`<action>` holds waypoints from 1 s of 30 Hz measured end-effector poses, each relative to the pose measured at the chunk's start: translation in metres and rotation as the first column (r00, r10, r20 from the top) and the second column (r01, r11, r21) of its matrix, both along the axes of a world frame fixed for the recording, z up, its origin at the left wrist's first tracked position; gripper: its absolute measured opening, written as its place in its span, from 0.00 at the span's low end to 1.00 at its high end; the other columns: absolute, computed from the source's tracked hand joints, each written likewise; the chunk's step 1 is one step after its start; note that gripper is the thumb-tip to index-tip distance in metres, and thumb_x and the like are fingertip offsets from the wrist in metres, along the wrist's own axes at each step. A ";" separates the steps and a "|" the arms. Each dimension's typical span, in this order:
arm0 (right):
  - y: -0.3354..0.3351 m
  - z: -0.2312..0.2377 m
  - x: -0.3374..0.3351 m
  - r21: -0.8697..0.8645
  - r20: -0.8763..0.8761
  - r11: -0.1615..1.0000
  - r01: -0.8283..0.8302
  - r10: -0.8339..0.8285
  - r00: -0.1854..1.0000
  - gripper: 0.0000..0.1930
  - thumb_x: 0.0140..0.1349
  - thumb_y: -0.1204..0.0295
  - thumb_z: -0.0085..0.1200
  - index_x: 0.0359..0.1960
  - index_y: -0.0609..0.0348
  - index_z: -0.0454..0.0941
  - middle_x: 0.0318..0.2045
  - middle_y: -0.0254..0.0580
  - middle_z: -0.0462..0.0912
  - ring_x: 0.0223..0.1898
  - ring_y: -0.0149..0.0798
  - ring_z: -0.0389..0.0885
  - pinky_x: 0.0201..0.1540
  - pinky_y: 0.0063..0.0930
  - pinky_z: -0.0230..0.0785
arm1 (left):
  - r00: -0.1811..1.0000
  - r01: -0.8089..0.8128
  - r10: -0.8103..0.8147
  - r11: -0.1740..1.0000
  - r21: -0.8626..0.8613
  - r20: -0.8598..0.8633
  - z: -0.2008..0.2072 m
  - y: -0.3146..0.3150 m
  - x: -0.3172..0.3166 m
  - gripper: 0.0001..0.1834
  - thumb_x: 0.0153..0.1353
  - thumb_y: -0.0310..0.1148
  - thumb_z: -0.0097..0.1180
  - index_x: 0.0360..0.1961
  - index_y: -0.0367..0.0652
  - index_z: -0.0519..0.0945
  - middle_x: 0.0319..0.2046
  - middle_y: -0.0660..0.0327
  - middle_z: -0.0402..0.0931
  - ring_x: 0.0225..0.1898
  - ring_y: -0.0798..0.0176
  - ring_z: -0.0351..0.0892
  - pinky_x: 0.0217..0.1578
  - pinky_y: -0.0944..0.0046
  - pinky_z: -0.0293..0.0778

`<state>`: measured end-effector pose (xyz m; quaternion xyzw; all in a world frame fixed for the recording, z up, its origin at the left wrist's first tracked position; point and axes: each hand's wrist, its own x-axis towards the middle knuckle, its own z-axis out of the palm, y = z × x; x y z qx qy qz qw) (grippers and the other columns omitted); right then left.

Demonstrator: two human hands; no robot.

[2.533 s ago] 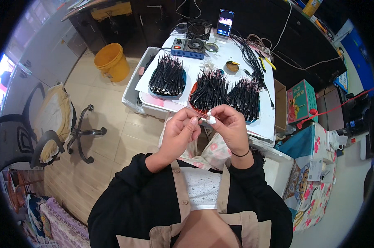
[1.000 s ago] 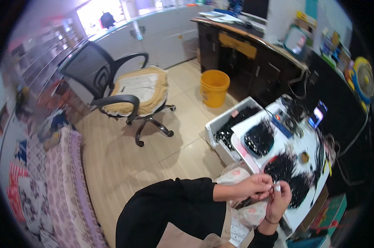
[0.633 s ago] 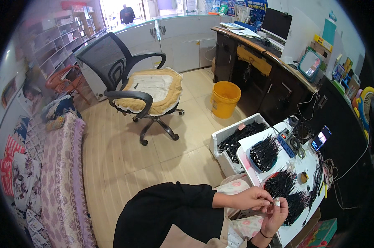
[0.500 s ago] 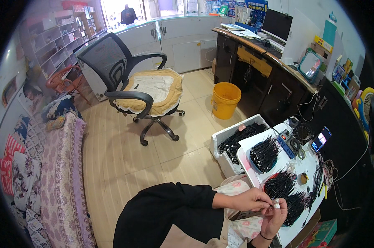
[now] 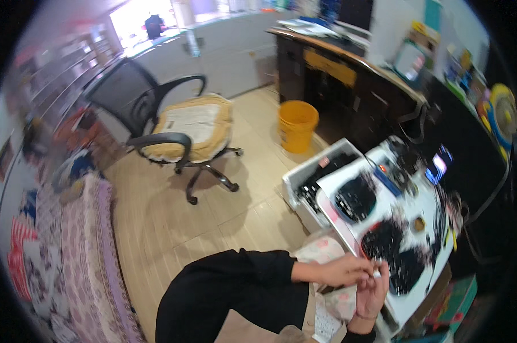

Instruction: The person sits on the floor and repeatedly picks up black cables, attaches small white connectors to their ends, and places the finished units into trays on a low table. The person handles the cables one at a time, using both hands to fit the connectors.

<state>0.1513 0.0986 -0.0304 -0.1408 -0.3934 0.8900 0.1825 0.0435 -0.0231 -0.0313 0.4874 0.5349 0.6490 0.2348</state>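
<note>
Both hands meet just short of the work surface [image 5: 404, 304], raised above the lap and the pale floral trousers [image 5: 322, 250]. Left hand [image 5: 345, 272]: fingers drawn together, tips brought up to the right hand's; whether anything sits in the pinch cannot be told, owing to blur. Right hand [image 5: 372, 292]: thumb and finger closed on a small white piece [image 5: 376, 274], which lies right at the meeting point of the 2 sets of fingertips; remaining fingers loosely curled. Step in hand, as judged: close fingertip handling of the white piece, 1 hand steadying, the other working at it. Next move would call for a steady right pinch and fine left-finger control, preferably with eyes on the piece; its details are not resolvable. Just beyond the hands: 3 dark cable bundles, 1 in a red-edged container [image 5: 382, 239], 1 beside it [image 5: 407, 271], 1 farther back [image 5: 355, 199]. Near that last bundle, a white foam box [image 5: 300, 207] holds more dark cable. Behind: a small round tin [image 5: 419, 223], a blue device [image 5: 388, 180] showing a red light, and a propped phone [image 5: 439, 164], screen lit. Farther off: yellow bucket [image 5: 296, 129] on the floor, mesh-backed chair [image 5: 196, 123].
</note>
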 end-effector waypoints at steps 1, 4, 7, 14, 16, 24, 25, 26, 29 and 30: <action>0.000 0.001 0.001 0.023 0.037 1.000 0.020 -0.021 0.999 0.26 0.59 0.72 0.52 0.59 0.63 0.61 0.48 0.43 0.72 0.41 0.31 0.74 0.38 0.19 0.69 | 0.987 0.078 -0.075 0.997 -0.017 0.143 -0.002 0.001 0.000 0.07 0.66 0.29 0.51 0.40 0.37 0.77 0.26 0.58 0.78 0.32 0.61 0.80 0.34 0.62 0.74; 0.008 -0.001 0.008 0.176 0.085 0.984 0.003 -0.018 0.996 0.17 0.60 0.82 0.47 0.52 0.62 0.69 0.47 0.39 0.73 0.49 0.30 0.72 0.47 0.21 0.66 | 0.983 0.011 0.021 0.984 -0.177 0.180 -0.009 0.009 0.004 0.10 0.65 0.29 0.50 0.44 0.35 0.76 0.33 0.52 0.79 0.38 0.58 0.81 0.39 0.61 0.75; 0.039 -0.005 0.026 0.425 0.171 0.905 0.025 -0.107 0.979 0.13 0.64 0.78 0.46 0.50 0.59 0.71 0.37 0.33 0.77 0.37 0.26 0.75 0.39 0.18 0.68 | 0.929 0.045 0.034 0.978 -0.206 0.368 -0.016 0.007 -0.004 0.07 0.67 0.30 0.50 0.42 0.38 0.75 0.33 0.64 0.75 0.32 0.75 0.70 0.33 0.72 0.69; 0.145 -0.020 0.065 0.876 0.154 0.412 0.249 -0.730 0.666 0.06 0.61 0.75 0.53 0.36 0.66 0.78 0.24 0.34 0.80 0.27 0.25 0.75 0.32 0.21 0.68 | 0.768 0.098 -0.017 0.991 -0.092 0.640 -0.013 0.015 -0.010 0.05 0.67 0.28 0.50 0.41 0.38 0.73 0.31 0.67 0.73 0.26 0.76 0.64 0.24 0.76 0.57; 0.167 -0.031 0.066 0.935 0.165 0.322 0.149 -0.766 0.621 0.07 0.59 0.74 0.55 0.35 0.66 0.79 0.25 0.41 0.82 0.27 0.32 0.79 0.32 0.26 0.71 | 0.756 0.094 -0.010 0.991 -0.093 0.654 -0.013 0.019 -0.009 0.05 0.67 0.28 0.50 0.40 0.38 0.73 0.30 0.67 0.73 0.25 0.76 0.64 0.23 0.76 0.56; 0.193 -0.042 0.054 0.950 0.312 0.266 -0.164 -0.835 0.453 0.08 0.55 0.70 0.55 0.29 0.63 0.80 0.27 0.49 0.83 0.31 0.48 0.83 0.36 0.37 0.74 | 0.753 0.046 -0.016 0.999 -0.029 0.658 -0.011 0.020 -0.010 0.04 0.68 0.27 0.49 0.39 0.37 0.73 0.31 0.65 0.73 0.24 0.76 0.65 0.19 0.77 0.53; 0.190 -0.041 0.052 0.953 0.301 0.257 -0.159 -0.842 0.447 0.08 0.55 0.69 0.55 0.29 0.62 0.80 0.26 0.49 0.83 0.31 0.48 0.83 0.36 0.37 0.74 | 0.754 0.053 -0.024 0.998 -0.024 0.657 -0.011 0.020 -0.011 0.04 0.68 0.27 0.49 0.39 0.37 0.73 0.31 0.65 0.73 0.24 0.76 0.65 0.19 0.77 0.53; 0.187 -0.039 0.051 0.959 0.283 0.240 -0.152 -0.851 0.443 0.08 0.55 0.69 0.55 0.28 0.62 0.80 0.26 0.48 0.83 0.31 0.48 0.83 0.36 0.37 0.74 | 0.751 0.055 -0.029 0.998 -0.019 0.660 -0.011 0.020 -0.011 0.04 0.68 0.28 0.50 0.39 0.37 0.73 0.31 0.65 0.73 0.24 0.76 0.65 0.19 0.77 0.53; 0.178 -0.026 0.043 0.983 0.181 0.145 -0.110 -0.845 0.503 0.06 0.56 0.71 0.56 0.30 0.61 0.79 0.25 0.47 0.82 0.29 0.45 0.82 0.34 0.35 0.73 | 0.732 0.052 -0.012 0.998 -0.039 0.681 -0.012 0.020 -0.010 0.05 0.68 0.28 0.50 0.39 0.37 0.73 0.30 0.65 0.73 0.24 0.76 0.65 0.19 0.77 0.53; 0.176 -0.020 0.039 0.987 0.163 0.129 -0.100 -0.821 0.547 0.07 0.56 0.71 0.56 0.31 0.62 0.79 0.25 0.46 0.82 0.28 0.43 0.81 0.33 0.34 0.72 | 0.720 0.050 0.004 0.997 -0.058 0.694 -0.013 0.020 -0.010 0.05 0.68 0.28 0.50 0.39 0.37 0.74 0.30 0.65 0.73 0.24 0.76 0.65 0.19 0.77 0.53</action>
